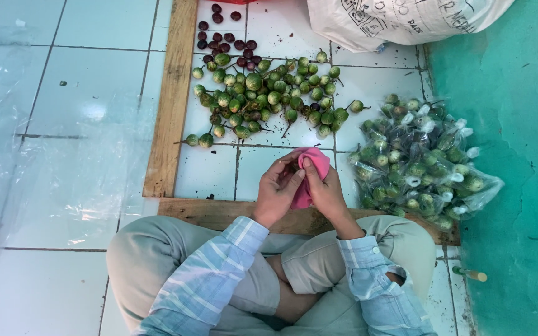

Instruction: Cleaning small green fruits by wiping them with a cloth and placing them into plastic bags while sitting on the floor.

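Note:
Both my hands meet over the tiled floor in front of my crossed legs. My right hand (326,193) grips a pink cloth (314,163), folded around something small that I cannot make out. My left hand (276,190) presses its fingers against the cloth from the left side. Just beyond my hands lies a loose heap of small round green eggplants (269,93) with stems, and several dark purple ones (222,37) lie farther back.
A wooden frame (170,93) borders the heap on the left and near side. To the right lies a pile of clear bags filled with green eggplants (421,165). A white sack (400,22) sits at the top. Clear plastic sheeting (38,162) covers the left floor. A teal wall (512,186) is at right.

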